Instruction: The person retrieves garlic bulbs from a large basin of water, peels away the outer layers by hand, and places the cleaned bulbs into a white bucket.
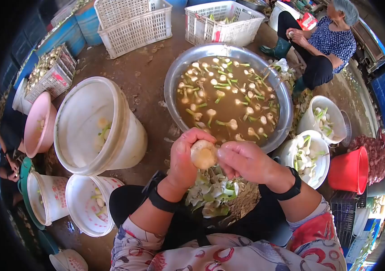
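A pale round garlic bulb [203, 154] is in my left hand [184, 156], its flat root end turned up toward me. The fingers of that hand wrap around it. My right hand [246, 162] is closed, thumb and fingertips pinched at the bulb's right edge; whether a strip of skin is between them is hidden. Just below both hands lies a heap of peeled husks and green leaves [212, 192] between my knees. Beyond them stands a wide metal basin [173, 97] of brown water, with many garlic bulbs [219, 95] on short green stems floating in it.
A large white tub [129, 140] and white buckets [84, 198] stand left. At right are a bucket of trimmed bulbs [307, 158] and a red bucket [343, 171]. White crates [133, 34] sit behind the basin. Another person [332, 45] sits at upper right.
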